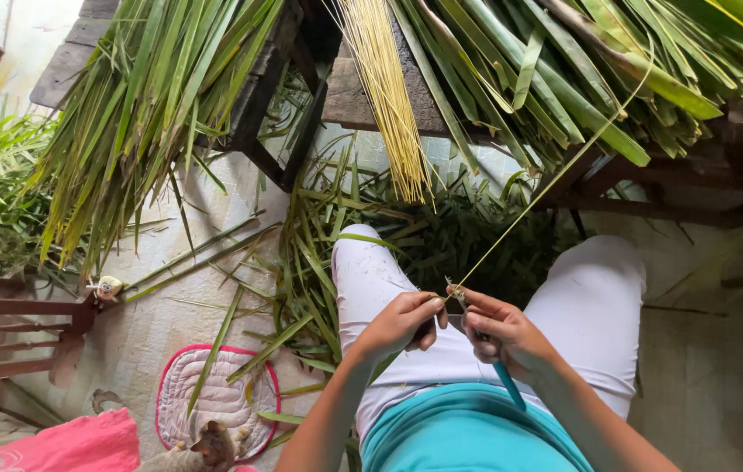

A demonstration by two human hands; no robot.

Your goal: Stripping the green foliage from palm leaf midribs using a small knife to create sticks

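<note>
**Green leaf off, pale rib left: how I hold it**

Yellow-green is what the midrib [555, 179] looks like once it's bare: a thin, stiff, pale strand running from my fingers up and to the right toward the heap of leaves [563, 79] on the wooden bench [349, 100]. It's pulled fairly taut, and I judge that's why it sits in such a straight line instead of drooping.

Left hand [402, 322] has thumb and fingertips pressed together, pinching the near end of the rib right over my lap. Right hand [502, 336] is closed around a tool with a teal handle [508, 385] poking out below my palm; the business end is hidden behind my fingers, so I can't tell what it looks like. Both hands meet just above my white trousers [590, 297], almost touching, which keeps the work close and steady.

Finished ribs [384, 96] hang as a straw-coloured bundle off the bench edge, straight ahead of my knees and near enough to add to. More uncut leaves [140, 105] drape off a second bench on my left, and green scraps [319, 262] lie on the floor between my knees and the benches. A cat [205, 447] sits by a pink-edged mat [214, 398].
</note>
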